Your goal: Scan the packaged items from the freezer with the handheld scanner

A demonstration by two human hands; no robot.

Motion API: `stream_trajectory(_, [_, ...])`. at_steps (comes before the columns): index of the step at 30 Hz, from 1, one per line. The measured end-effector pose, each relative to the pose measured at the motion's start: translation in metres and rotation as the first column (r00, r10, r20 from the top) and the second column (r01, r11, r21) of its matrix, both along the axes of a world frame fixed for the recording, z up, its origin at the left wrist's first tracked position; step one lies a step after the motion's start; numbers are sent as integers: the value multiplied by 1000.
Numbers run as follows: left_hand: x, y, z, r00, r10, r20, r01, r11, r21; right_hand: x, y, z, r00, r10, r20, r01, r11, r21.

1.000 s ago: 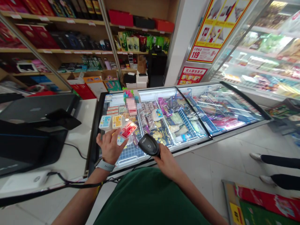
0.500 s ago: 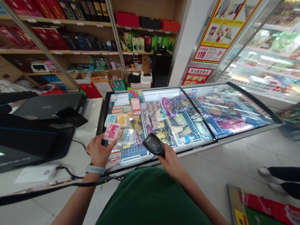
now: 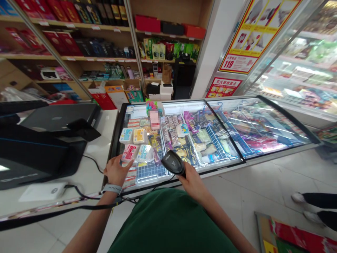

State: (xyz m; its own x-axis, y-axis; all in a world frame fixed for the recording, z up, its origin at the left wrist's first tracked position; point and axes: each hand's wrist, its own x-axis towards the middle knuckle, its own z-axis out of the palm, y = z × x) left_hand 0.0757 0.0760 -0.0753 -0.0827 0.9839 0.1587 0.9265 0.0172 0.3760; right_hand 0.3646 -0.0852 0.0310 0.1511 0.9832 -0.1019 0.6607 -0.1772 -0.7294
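Observation:
My left hand (image 3: pixel 118 171), with a grey watch band on the wrist, grips the near corner of a clear plastic tub with a pink label (image 3: pixel 130 152). That tub rests on the freezer's glass top beside a white-and-blue labelled tub (image 3: pixel 145 153). Behind them sit a blue-labelled tub (image 3: pixel 126 135) and a yellow-labelled tub (image 3: pixel 139 136). My right hand (image 3: pixel 190 178) is closed round the handle of a black barcode scanner (image 3: pixel 173 162), held above the freezer's front edge with its head toward the tubs.
The chest freezer (image 3: pixel 221 168) holds bagged goods under glass. Another tub (image 3: pixel 182 130) and a colourful item (image 3: pixel 151 104) lie on top. Left are a counter (image 3: pixel 105 123), a black terminal (image 3: pixel 34 158), a white box (image 3: pixel 43 191) and cables. A person's feet (image 3: pixel 298 198) show at right.
My left hand has lowered the pink-labelled tub from a tilted, raised position onto the glass beside the other tubs. The scanner in my right hand has hardly moved.

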Motion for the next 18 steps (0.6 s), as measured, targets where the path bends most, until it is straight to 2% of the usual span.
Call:
stream_trajectory(4, [8, -3, 12, 1000, -3, -28, 6, 994, 105, 3, 0, 1, 1000, -25, -4, 25, 1000, -6])
stream_trajectory(9, [39, 8, 42, 985, -169, -27, 170, 953, 252, 11, -3, -2, 995, -102, -9, 102, 995, 15])
stream_trajectory(13, [92, 30, 58, 952, -306, -9, 301, 927, 224, 18, -10, -7, 978, -206, -31, 206, 978, 22])
stream_trajectory(17, [160, 49, 59, 926, -370, 72, 371, 928, 2, 27, -21, -13, 944, -320, -76, 323, 946, 32])
stream_trajectory(18, [177, 53, 57, 920, -385, 73, 387, 922, -19, 29, -23, -14, 934, -346, -86, 350, 936, 37])
